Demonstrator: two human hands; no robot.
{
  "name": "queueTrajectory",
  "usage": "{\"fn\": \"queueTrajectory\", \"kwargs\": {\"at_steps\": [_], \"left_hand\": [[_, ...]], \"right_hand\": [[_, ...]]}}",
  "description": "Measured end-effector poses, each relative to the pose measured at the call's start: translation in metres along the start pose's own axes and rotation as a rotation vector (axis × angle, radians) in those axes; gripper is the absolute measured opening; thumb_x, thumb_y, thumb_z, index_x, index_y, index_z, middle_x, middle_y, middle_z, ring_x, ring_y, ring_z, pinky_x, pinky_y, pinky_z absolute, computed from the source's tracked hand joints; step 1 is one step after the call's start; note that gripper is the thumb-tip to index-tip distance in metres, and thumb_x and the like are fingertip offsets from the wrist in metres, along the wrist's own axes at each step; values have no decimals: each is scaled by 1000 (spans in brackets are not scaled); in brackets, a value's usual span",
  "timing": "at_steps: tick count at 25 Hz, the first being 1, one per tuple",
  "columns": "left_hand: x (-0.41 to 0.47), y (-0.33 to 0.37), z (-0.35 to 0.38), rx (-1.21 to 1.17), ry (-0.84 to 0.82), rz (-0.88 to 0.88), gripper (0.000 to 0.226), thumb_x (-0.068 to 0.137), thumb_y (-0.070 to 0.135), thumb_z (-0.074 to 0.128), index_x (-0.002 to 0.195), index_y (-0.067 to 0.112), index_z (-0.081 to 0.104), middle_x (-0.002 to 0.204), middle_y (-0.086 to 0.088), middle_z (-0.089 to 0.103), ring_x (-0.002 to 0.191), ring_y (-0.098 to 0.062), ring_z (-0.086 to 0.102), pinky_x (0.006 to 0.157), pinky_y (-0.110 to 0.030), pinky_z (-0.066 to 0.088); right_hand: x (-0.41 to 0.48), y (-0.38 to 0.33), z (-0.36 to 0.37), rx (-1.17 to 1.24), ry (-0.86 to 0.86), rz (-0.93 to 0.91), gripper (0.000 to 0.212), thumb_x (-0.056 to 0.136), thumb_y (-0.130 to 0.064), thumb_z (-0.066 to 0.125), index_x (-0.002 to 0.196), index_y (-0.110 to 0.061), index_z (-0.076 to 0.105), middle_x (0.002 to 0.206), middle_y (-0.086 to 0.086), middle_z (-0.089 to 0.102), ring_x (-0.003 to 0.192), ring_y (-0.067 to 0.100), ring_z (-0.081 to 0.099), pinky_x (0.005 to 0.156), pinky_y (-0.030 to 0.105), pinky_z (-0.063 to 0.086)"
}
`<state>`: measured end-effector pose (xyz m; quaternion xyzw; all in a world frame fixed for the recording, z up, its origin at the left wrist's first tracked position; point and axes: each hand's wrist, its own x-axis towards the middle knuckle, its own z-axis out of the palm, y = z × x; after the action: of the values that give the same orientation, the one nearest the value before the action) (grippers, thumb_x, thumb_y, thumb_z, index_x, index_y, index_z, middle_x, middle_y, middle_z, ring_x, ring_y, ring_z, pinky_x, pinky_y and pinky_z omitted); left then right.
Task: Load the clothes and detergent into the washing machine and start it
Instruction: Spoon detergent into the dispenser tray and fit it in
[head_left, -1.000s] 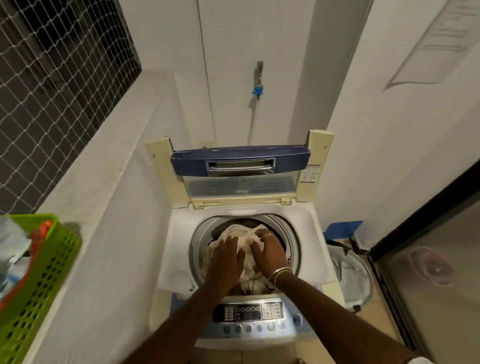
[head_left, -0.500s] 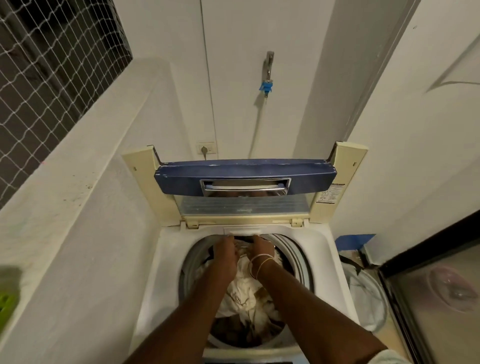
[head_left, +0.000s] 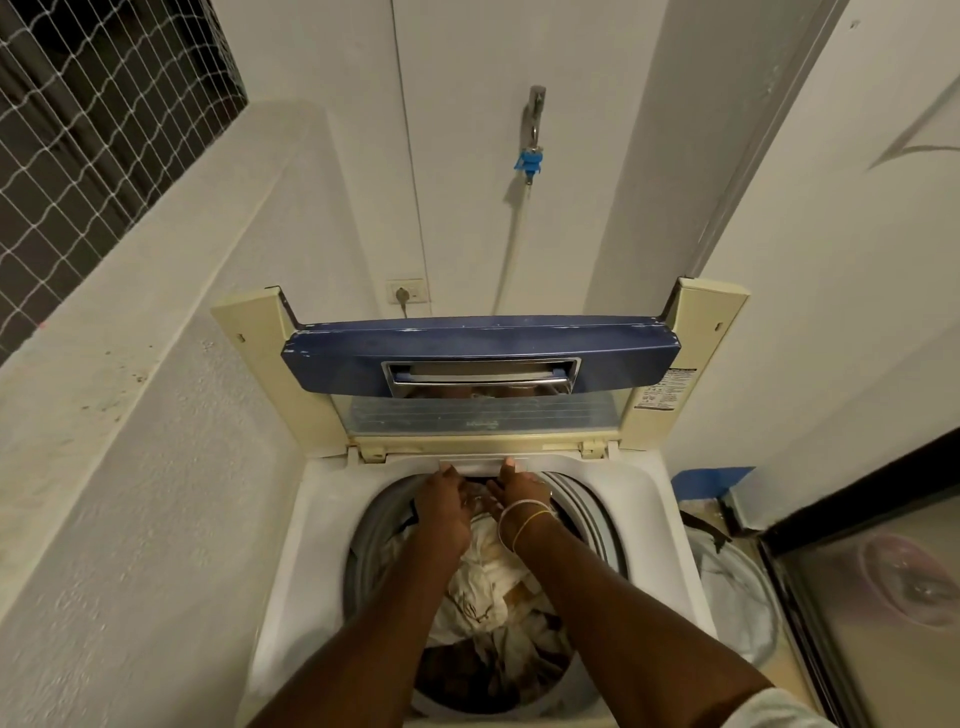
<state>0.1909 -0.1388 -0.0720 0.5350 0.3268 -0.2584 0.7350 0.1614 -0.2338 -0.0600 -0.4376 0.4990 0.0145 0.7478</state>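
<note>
A white top-loading washing machine (head_left: 322, 519) stands below me with its blue-fronted lid (head_left: 478, 353) folded upright at the back. Cream and white clothes (head_left: 483, 582) fill the drum, with darker fabric lower down. Both my arms reach into the tub. My left hand (head_left: 447, 506) lies palm down on the clothes at the far edge of the drum. My right hand (head_left: 519, 491), with bangles at the wrist, lies beside it, fingertips touching the white back rim. Neither hand closes around anything. No detergent is in view.
A white ledge wall (head_left: 130, 322) runs close along the machine's left side, with a netted window above. On the back wall are a tap with a blue fitting (head_left: 532, 135) and a socket (head_left: 408, 293). A mesh laundry bag (head_left: 727, 587) and a glass door (head_left: 883, 597) stand at the right.
My hands have slid from the middle of the clothes to the drum's far rim. The view has moved forward, so the control panel and green basket have left the frame.
</note>
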Motion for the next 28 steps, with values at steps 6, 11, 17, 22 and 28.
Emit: {"fn": "queueTrajectory", "kwargs": {"at_steps": [6, 11, 17, 22, 28], "left_hand": [[-1, 1, -3, -77, -27, -22, 21, 102, 25, 53, 110, 6, 61, 101, -18, 64, 92, -28, 61, 76, -38, 54], [1, 3, -1, -114, -67, -62, 24, 102, 24, 55, 116, 4, 59, 95, -17, 63, 88, -28, 60, 71, -39, 53], [5, 5, -2, -47, -101, -67, 33, 98, 34, 63, 108, 3, 60, 97, -15, 66, 87, -26, 64, 67, -38, 54], [10, -4, -6, -7, -134, -30, 51, 95, 45, 63, 120, 0, 61, 118, -22, 67, 110, -36, 65, 88, -43, 57], [13, -21, -17, 37, -130, 25, 53, 93, 46, 63, 121, 2, 61, 113, -22, 71, 103, -34, 70, 91, -48, 58]], "right_hand": [[4, -3, 1, 5, -37, 41, 25, 102, -28, 48, 79, -19, 44, 85, 2, 54, 72, 13, 57, 69, 26, 55], [8, 1, -1, -28, -8, -17, 21, 98, -30, 56, 83, -16, 52, 85, 6, 62, 76, 19, 63, 79, 40, 58], [20, 13, 2, 3, 75, -64, 42, 92, -36, 66, 102, 5, 61, 85, 19, 65, 64, 26, 62, 56, 37, 58], [18, 13, 2, 21, 81, -114, 33, 93, -32, 66, 100, -1, 56, 72, 13, 56, 53, 20, 52, 41, 24, 44], [19, 41, -6, 82, 64, -150, 24, 91, -24, 69, 101, -5, 58, 77, 10, 59, 60, 18, 55, 53, 28, 46]]}}
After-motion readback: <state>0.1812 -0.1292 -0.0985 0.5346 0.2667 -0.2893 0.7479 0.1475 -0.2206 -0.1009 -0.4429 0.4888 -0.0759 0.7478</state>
